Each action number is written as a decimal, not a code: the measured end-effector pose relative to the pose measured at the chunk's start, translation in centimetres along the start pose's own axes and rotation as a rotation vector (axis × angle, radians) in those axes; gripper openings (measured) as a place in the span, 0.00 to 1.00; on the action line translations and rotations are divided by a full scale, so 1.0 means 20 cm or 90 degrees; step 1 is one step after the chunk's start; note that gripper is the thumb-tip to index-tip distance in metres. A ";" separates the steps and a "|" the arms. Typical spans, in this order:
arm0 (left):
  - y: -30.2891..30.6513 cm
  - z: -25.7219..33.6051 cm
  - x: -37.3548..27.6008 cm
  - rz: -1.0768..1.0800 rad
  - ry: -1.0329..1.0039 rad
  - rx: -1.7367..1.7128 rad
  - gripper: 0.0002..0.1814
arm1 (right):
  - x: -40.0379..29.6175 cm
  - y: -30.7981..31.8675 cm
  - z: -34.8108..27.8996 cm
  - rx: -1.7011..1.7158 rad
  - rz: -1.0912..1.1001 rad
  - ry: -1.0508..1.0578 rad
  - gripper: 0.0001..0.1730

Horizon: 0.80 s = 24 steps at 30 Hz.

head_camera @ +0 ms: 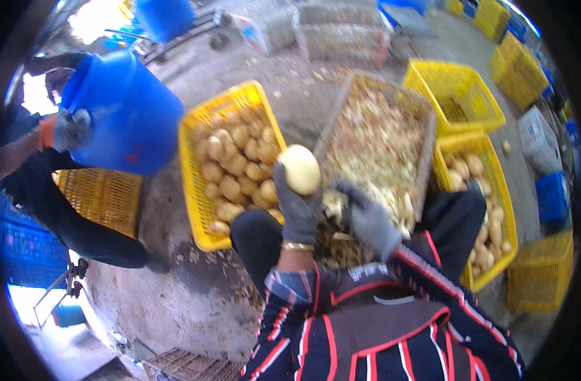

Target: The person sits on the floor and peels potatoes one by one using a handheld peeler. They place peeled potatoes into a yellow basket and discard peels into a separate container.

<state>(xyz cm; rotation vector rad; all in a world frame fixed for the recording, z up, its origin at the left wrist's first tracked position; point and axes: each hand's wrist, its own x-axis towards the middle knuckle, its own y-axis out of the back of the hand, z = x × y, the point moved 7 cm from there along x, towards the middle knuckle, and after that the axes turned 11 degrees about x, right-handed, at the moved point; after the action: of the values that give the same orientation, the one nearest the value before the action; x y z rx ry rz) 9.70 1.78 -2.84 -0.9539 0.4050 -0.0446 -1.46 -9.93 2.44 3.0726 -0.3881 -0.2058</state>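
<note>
My left hand (297, 207), in a grey work glove, grips a smooth, pale peeled potato (300, 169) from below. Across from it my right hand (372, 220), gloved too, is bent over the near end of a peelings crate (326, 119). Motion blurs its dark fingertips, so whether it holds a tool is unclear. Peelings (378, 128) in pale and brown strips heap that crate. Beside my left knee a yellow plastic crate (191, 190) holds brown unpeeled potatoes (238, 164). Paler potatoes (494, 228) lie in another yellow crate (508, 238) by my right knee.
At left a co-worker's gloved hand (74, 128) is on a tilted blue barrel (128, 114), above an orange-yellow crate (102, 200). A yellow crate (461, 76) stands beyond the peelings. More crates (519, 71) line the right side. Scraps litter the concrete floor (176, 305).
</note>
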 end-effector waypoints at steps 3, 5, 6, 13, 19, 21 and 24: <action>-0.12 0.04 -0.08 -0.120 -0.015 0.081 0.28 | 0.20 0.03 -0.38 -0.094 -0.088 0.110 0.25; -0.14 0.01 -0.06 -0.154 0.037 -0.003 0.28 | 0.33 -0.04 -0.36 -0.219 -0.184 0.188 0.24; -0.15 0.01 -0.06 -0.152 0.041 -0.008 0.28 | 0.38 -0.06 -0.31 -0.181 -0.197 0.148 0.24; -0.01 0.03 -0.03 -0.007 -0.016 0.039 0.28 | 0.01 -0.17 -0.02 -0.136 -0.035 0.165 0.28; -0.05 0.04 -0.05 -0.068 0.018 -0.004 0.29 | 0.09 -0.05 -0.29 -0.064 -0.016 0.172 0.26; -0.08 0.05 -0.07 -0.076 -0.002 0.032 0.28 | 0.26 -0.04 -0.41 -0.186 -0.110 0.125 0.23; -0.04 0.00 -0.03 -0.096 0.065 0.056 0.26 | 0.35 -0.11 -0.28 -0.193 -0.162 0.089 0.23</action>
<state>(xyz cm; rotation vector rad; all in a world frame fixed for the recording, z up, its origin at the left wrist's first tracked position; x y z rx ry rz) 9.36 1.52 -2.01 -0.8954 0.4205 -0.2469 6.51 -9.49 7.00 2.8038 0.0406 -0.0484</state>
